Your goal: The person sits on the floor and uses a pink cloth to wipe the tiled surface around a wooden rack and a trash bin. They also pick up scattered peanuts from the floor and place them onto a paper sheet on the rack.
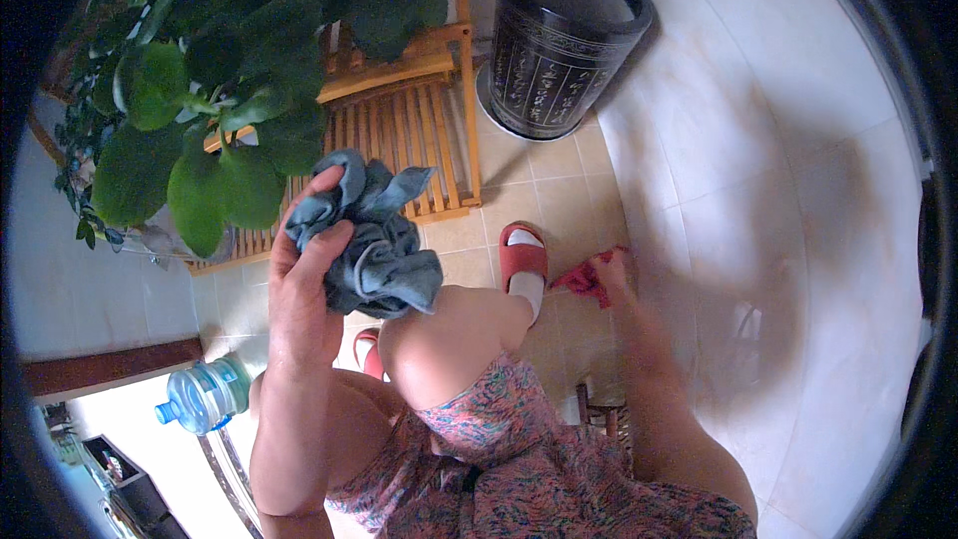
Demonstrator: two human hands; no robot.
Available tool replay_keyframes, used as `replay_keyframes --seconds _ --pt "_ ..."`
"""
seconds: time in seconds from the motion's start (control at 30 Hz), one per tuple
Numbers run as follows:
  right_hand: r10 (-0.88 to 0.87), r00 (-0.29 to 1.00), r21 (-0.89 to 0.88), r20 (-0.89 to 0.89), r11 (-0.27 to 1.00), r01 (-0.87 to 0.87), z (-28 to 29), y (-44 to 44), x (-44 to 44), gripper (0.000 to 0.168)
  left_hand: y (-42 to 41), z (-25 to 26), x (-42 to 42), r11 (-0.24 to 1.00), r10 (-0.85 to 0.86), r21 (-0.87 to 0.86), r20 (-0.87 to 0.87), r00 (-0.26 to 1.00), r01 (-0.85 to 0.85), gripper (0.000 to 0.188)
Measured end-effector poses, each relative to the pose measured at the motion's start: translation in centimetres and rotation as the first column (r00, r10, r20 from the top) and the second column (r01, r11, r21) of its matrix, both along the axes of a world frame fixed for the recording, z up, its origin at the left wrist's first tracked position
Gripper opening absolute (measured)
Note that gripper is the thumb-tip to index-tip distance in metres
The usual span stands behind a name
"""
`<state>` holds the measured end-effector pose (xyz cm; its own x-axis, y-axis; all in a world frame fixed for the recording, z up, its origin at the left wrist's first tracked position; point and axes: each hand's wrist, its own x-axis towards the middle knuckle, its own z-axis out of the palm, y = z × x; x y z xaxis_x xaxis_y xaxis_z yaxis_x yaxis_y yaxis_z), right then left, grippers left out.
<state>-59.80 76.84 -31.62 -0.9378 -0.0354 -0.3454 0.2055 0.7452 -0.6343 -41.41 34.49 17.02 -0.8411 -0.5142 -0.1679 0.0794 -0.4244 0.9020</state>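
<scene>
My left hand [301,292] is raised in front of my knees, its fingers and thumb gripping a bunched blue-grey cloth [385,258]. Down at the right, my right hand [615,273] presses a red cloth [582,279] against the tiled floor [572,209], close to the foot of the pale wall [718,157]. Part of the red cloth sticks out left of the fingers. A red slipper [523,258] on my foot stands just left of it. Most of my other slipper [367,353] is hidden behind my leg.
A black cylindrical bin [550,67] bearing writing stands against the wall. Left of it is a slatted wooden rack [397,135], with a broad-leaved plant [217,120] over it. A large blue water bottle [202,395] is at the lower left. A small stool [602,412] shows behind me.
</scene>
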Motion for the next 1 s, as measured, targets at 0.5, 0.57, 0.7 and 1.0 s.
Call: replay_keyframes --seconds 0.5,0.57,0.7,1.0 --pt "0.166 0.979 0.561 -0.122 0.825 -0.070 0.1 -3.8 -12.1 0.061 -1.2 -1.6 1.7 0.998 0.048 -0.052 0.110 0.993 -0.043 0.055" --pt "0.299 0.954 0.476 0.034 0.834 -0.279 0.0 -8.9 -14.0 0.068 -1.6 -1.1 2.5 0.992 0.097 -0.092 0.157 0.983 -0.083 0.055" --pt "0.582 0.801 0.243 -0.141 0.805 -0.542 -0.5 -16.4 -12.7 0.063 -1.8 -0.9 2.3 0.998 0.048 0.032 0.120 0.992 -0.052 0.052" --pt "0.962 0.256 0.417 -0.101 0.274 -0.867 1.5 -22.8 -4.1 0.027 -2.4 -0.2 3.8 0.980 0.159 0.088 0.181 0.971 -0.177 0.040"
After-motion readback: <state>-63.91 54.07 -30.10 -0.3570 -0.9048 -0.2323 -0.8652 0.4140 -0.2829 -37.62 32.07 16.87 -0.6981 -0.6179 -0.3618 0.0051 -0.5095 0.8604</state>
